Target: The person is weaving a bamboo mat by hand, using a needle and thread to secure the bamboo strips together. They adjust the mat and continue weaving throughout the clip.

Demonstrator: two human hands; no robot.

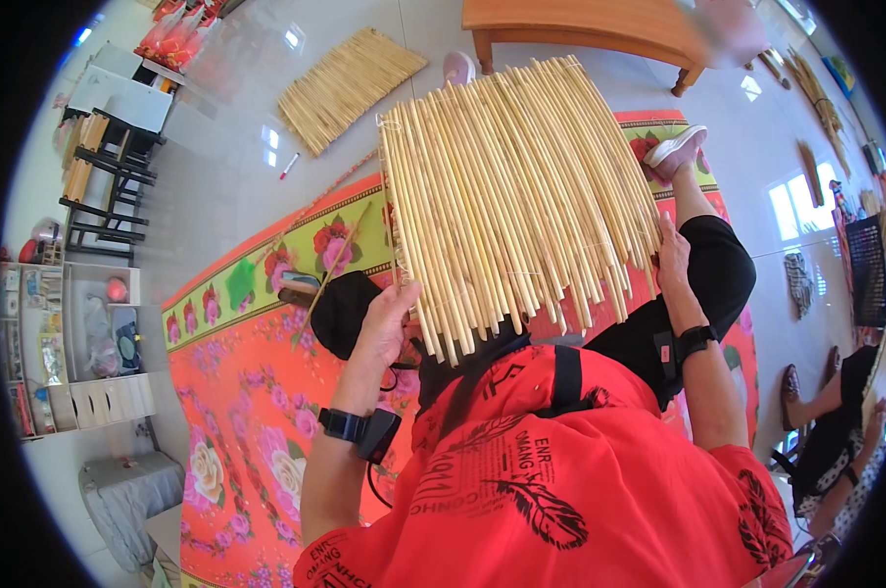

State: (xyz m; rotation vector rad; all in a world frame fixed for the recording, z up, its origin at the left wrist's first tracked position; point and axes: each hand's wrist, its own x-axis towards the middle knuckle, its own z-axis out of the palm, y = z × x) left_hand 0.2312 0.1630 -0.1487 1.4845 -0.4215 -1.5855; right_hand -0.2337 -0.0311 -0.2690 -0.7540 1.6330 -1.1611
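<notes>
Red shirt (560, 490) below, both hands, left (389, 318) and right (671, 257), grasping the reed mat (511, 186) edges.

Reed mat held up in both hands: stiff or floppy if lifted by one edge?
The reed mat probably stays stiff along its stalks, which run straight and unsupported. Across them it likely flexes, as only thin threads bind them. The left hand and right hand hold opposite edges, suggesting it is light.

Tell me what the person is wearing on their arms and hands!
Both hands are bare, with no gloves. The left hand has a black band on its wrist with a small black box clipped on and a thin dark cable hanging from it. The right hand has a black wristband too. Short red sleeves with black feather pictures and lettering cover the upper arms.
</notes>
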